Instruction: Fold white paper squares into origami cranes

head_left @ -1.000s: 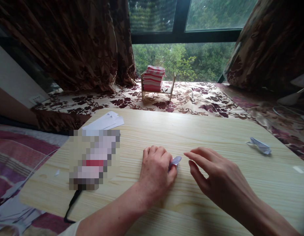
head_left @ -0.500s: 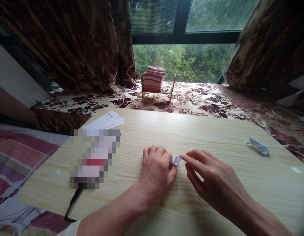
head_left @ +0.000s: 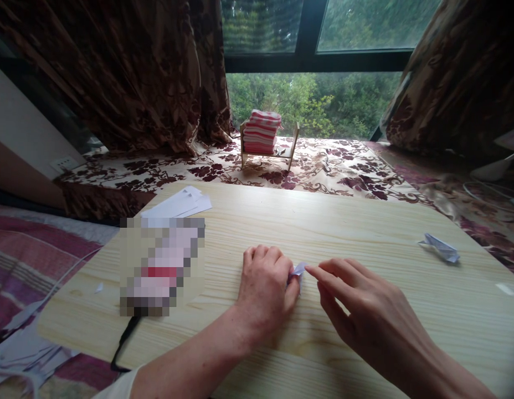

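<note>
Closed fingers of my left hand (head_left: 265, 282) grip a small piece of folded white paper (head_left: 297, 270) just above the tabletop. Most of the paper is hidden behind those fingers; a pointed flap sticks out to the right. The index fingertip of my right hand (head_left: 360, 299) is at the edge of this flap, seemingly touching it. Its other fingers are stretched out and the thumb stands apart below, with nothing between them. Another folded paper piece (head_left: 440, 247), long and narrow with a pointed end, lies at the right of the table.
On the light wooden table (head_left: 257, 216), white paper strips (head_left: 178, 203) lie at the back left. A blurred-out device (head_left: 165, 269) with a black cable is in front of them. Small paper scraps lie at both sides. Behind, a little wooden rack (head_left: 291, 147) holds folded striped cloths (head_left: 262, 133).
My right hand has shifted slightly right and down, its index finger still at the flap. My left hand keeps its hold on the folded paper. The whole view has shifted a little.
</note>
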The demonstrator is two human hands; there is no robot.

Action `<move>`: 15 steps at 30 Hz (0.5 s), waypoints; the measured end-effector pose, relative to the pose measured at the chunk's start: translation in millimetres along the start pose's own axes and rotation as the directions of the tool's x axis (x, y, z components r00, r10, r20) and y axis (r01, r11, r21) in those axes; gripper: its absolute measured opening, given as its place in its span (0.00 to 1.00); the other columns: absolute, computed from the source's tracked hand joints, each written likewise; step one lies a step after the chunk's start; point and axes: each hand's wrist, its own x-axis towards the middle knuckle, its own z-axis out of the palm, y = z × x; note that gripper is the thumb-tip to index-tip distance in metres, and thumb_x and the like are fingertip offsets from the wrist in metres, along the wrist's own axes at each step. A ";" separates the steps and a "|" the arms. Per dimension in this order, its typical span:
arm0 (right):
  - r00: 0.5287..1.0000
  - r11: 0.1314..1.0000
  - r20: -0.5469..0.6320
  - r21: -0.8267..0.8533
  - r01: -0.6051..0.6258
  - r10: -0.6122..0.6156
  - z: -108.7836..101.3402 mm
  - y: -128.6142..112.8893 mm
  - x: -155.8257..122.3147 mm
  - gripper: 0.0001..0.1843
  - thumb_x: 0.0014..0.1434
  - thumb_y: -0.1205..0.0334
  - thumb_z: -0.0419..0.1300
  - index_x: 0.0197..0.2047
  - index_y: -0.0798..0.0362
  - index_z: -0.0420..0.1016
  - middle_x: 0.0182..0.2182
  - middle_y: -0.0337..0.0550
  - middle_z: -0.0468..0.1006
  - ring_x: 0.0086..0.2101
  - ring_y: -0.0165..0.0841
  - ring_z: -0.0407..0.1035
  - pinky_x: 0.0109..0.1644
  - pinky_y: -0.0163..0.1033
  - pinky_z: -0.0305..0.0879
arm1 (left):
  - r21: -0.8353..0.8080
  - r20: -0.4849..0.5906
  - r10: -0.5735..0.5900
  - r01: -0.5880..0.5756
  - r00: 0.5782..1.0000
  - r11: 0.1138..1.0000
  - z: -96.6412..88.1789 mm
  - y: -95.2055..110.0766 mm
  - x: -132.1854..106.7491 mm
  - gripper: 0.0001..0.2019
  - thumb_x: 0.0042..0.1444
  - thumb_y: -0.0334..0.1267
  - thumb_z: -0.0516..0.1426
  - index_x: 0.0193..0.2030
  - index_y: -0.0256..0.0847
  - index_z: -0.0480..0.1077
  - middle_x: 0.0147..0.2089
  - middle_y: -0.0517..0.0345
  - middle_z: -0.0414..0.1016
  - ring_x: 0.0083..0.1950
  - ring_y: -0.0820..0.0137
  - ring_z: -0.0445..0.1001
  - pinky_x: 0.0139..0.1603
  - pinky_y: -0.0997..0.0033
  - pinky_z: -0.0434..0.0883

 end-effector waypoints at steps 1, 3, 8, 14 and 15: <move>1.000 1.000 0.000 0.000 0.008 -0.008 0.3 -0.3 0.3 0.14 0.60 0.71 0.49 0.45 0.54 0.73 0.33 0.49 0.75 0.32 0.37 0.69 0.30 0.41 0.67 | 0.004 0.000 0.001 -0.001 1.000 1.000 0.1 0.1 0.1 0.07 0.57 0.38 0.53 0.30 0.40 0.67 0.36 0.55 0.71 0.42 0.63 0.65 0.46 0.57 0.61; 1.000 1.000 0.019 0.005 0.017 -0.017 1.1 -1.5 1.8 0.16 0.59 0.72 0.49 0.46 0.53 0.73 0.34 0.48 0.74 0.32 0.37 0.68 0.30 0.40 0.67 | 0.010 -0.001 0.001 -0.001 1.000 1.000 0.3 0.1 0.0 0.07 0.57 0.37 0.53 0.30 0.40 0.67 0.36 0.55 0.71 0.42 0.63 0.65 0.47 0.57 0.61; 0.998 0.999 0.068 0.038 -0.003 0.000 2.6 -5.3 6.5 0.13 0.58 0.73 0.48 0.37 0.54 0.72 0.32 0.48 0.73 0.31 0.37 0.67 0.31 0.40 0.67 | 0.009 0.003 0.005 -0.005 1.000 1.000 0.3 -0.5 -1.5 0.04 0.55 0.36 0.54 0.31 0.40 0.67 0.37 0.55 0.71 0.42 0.63 0.65 0.47 0.57 0.61; 0.998 1.000 0.069 0.005 -0.015 0.015 3.4 -6.2 6.1 0.12 0.57 0.73 0.48 0.31 0.53 0.71 0.31 0.47 0.73 0.31 0.36 0.66 0.31 0.39 0.65 | -0.007 0.008 -0.002 0.002 1.000 1.000 -1.0 -0.4 -1.6 0.03 0.54 0.36 0.56 0.31 0.41 0.68 0.37 0.55 0.72 0.43 0.62 0.65 0.47 0.57 0.61; 0.998 1.000 0.066 -0.012 -0.010 0.011 3.8 -6.3 6.3 0.12 0.57 0.73 0.49 0.31 0.53 0.72 0.31 0.48 0.72 0.32 0.37 0.66 0.31 0.39 0.65 | -0.005 0.010 -0.002 0.002 1.000 1.000 -1.2 -0.2 -1.5 0.03 0.54 0.36 0.56 0.31 0.41 0.67 0.37 0.55 0.72 0.43 0.62 0.65 0.47 0.57 0.61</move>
